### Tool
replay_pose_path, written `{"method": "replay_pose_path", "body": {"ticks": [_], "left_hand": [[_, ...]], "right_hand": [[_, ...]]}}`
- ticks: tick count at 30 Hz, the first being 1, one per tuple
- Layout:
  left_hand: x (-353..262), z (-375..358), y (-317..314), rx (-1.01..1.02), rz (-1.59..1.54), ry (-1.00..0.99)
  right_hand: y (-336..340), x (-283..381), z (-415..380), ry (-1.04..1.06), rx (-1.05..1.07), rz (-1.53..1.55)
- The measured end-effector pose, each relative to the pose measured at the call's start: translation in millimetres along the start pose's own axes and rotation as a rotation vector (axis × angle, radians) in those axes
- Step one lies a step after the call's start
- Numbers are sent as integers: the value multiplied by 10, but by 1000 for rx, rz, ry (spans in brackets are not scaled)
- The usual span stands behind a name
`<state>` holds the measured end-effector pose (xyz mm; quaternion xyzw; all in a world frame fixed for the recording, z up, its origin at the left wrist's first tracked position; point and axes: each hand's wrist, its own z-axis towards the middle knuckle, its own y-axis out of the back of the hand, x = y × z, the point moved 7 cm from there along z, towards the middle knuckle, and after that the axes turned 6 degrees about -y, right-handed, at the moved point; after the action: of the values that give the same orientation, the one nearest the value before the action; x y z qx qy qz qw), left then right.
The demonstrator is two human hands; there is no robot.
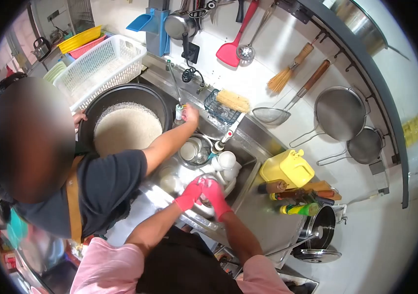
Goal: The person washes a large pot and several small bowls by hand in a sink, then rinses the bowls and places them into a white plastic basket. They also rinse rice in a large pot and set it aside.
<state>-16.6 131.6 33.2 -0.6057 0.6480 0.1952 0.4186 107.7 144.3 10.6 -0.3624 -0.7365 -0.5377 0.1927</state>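
Note:
My left hand [190,194] and my right hand [214,194], both in pinkish-red rubber gloves, come together over the sink. Their fingers are closed around a small shiny piece whose kind I cannot make out. White bowls and cups [227,160] are piled in the sink basin [251,177] just beyond my right hand. Metal bowls [189,150] sit farther back, near the tap [224,139]. Foamy, pale dishes [169,182] lie to the left of my left hand, partly blurred by glare.
A co-worker at the left has one hand [190,113] at another tap and one on a big black pot [85,128] with pale contents. A white basket [130,54], yellow jug [287,169], bottles [299,209] and lidded pot [322,230] surround the sink. Strainers [341,112] hang on the wall.

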Motion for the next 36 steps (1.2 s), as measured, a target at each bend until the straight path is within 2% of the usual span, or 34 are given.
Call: {"method": "replay_pose_path", "body": {"ticks": [2, 3, 6, 7, 9, 11, 14, 15, 17, 19, 21, 24, 25, 27, 28, 30, 31, 32, 34, 35, 36], "left_hand": [[11, 125, 140, -48, -37, 18], [-67, 125, 185, -128, -14, -68], [-41, 113, 107, -87, 128, -144], [-32, 123, 98, -165, 124, -100], [38, 412, 171, 64, 530, -439], [-82, 327, 96, 143, 508, -432], [-321, 236, 30, -100, 909, -360], [-404, 177, -38, -135, 996, -429], [-527, 83, -125, -192, 1143, -546], [-599, 73, -173, -224, 1240, -628], [-615, 54, -206, -217, 1309, -680], [-651, 20, -251, -192, 1367, -770], [-649, 36, -255, -187, 1363, -815], [-623, 109, -285, -141, 1384, -787], [-660, 105, -317, -118, 1395, -772], [-639, 36, -386, -43, 1345, -699], [-583, 75, -299, -104, 1246, -706], [-513, 119, -207, -162, 1144, -718], [-416, 204, 39, -334, 889, -608], [-373, 252, 181, -431, 751, -562], [-391, 247, 215, -503, 553, -549]], "right_hand": [[-213, -40, 24, 8, 453, 88], [-104, 3, -27, 29, 445, -155], [544, 558, -357, 81, 388, -876], [633, 516, -256, 61, 236, -847], [765, 453, -67, 105, -74, -647], [890, 469, -18, 128, -314, -486], [672, 203, 318, 249, -259, 412], [775, 457, 172, 326, -277, 328], [687, 504, 152, 114, -96, 450], [721, 728, 80, 231, -106, -139], [892, 718, 53, -130, -2, 202], [884, 480, 250, 190, -61, 72], [764, 391, 262, 212, 144, 253], [448, 287, 267, 301, 437, 359], [556, 411, 210, 259, 445, 144], [790, 533, 29, 154, 453, -274], [630, 263, 167, 207, 477, -3], [595, 41, 238, 141, 513, 121], [643, -124, 178, -1, 573, 373], [640, -203, 39, -102, 616, 769], [568, -306, -43, -233, 463, 879]]}}
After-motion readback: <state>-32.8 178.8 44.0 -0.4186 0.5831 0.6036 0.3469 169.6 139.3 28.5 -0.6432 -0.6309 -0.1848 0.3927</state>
